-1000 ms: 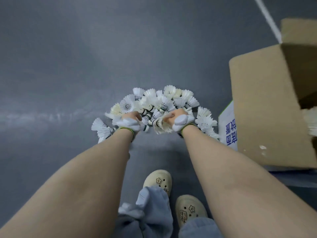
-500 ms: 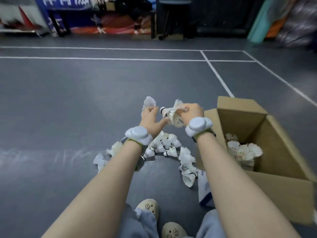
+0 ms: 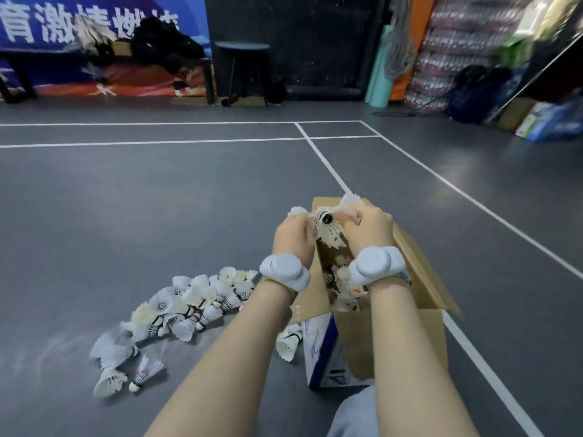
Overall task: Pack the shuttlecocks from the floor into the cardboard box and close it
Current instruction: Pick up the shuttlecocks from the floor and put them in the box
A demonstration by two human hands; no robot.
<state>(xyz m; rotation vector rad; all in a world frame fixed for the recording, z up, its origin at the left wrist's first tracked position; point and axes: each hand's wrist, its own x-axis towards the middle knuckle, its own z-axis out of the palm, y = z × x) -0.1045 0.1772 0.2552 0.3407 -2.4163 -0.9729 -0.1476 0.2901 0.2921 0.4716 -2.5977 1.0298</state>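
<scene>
An open brown cardboard box [image 3: 419, 275] stands on the grey floor at centre right, with several white shuttlecocks [image 3: 345, 283] inside it. Above its opening, my left hand [image 3: 291, 236] and my right hand [image 3: 369, 227] together grip a bunch of white shuttlecocks [image 3: 329, 227]. Both hands are closed on the bunch. A pile of several loose shuttlecocks [image 3: 192, 305] lies on the floor left of the box. One more shuttlecock [image 3: 288, 342] lies against the box's near left side. Each wrist carries a white band device.
White court lines [image 3: 325, 162] cross the grey floor. A stool [image 3: 243, 47], a bench with dark bags [image 3: 164, 42] and a blue banner stand along the far wall. Rolled mats, stacked goods and boxes [image 3: 542, 121] fill the far right.
Both hands lifted a bunch of shuttlecocks off the floor pile and carried it right, over the open box. The camera tilted up from the floor to the court.
</scene>
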